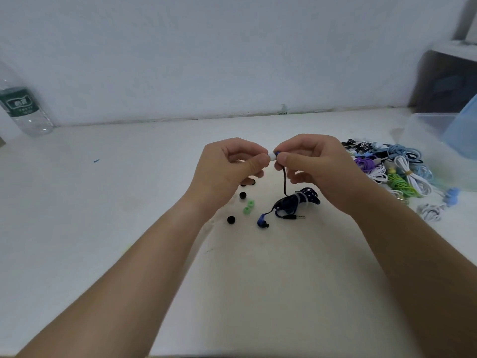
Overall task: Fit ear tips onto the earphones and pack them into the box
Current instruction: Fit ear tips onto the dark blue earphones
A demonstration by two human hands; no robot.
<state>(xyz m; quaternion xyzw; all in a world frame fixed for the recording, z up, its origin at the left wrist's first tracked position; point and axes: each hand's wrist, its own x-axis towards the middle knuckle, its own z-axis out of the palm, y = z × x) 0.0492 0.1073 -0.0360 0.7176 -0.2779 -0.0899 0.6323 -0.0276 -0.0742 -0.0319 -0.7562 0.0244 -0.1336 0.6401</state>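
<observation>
1. Left hand [229, 164]: raised above the white table [103, 202]. Thumb and forefinger pinch a white ear tip [272, 157]; the other fingers are curled.
2. Right hand [317, 169]: level with the left and nearly touching it. Its thumb and fingers pinch a blue earbud [277, 152], which meets the ear tip at 9 o'clock of this hand. The fingers cover the joint, so whether the tip is seated cannot be told.
3. Black cable [284, 182]: hangs from the held earbud toward 6 o'clock into a coiled cable bundle [296, 201] on the table. The right wrist partly hides the bundle.
4. Second blue earbud [262, 221]: lies on the table at 7 o'clock of the bundle. The jack plug [294, 217] lies at 6 o'clock and points to 3 o'clock.
5. Loose tips at 9 o'clock of the bundle: black ear tips [243, 195], well apart, and green ear tips [250, 203], just beside each other. Another dark one is half hidden under the left hand.
6. Pile of bundled earphones [387, 169]: at 3 o'clock of the right hand, in white, green, purple and pale blue.
7. Clear plastic box [433, 140]: at 2 o'clock, just behind the pile.
8. Water bottle [23, 109]: at 10 o'clock, upright by the wall, with a green label.
</observation>
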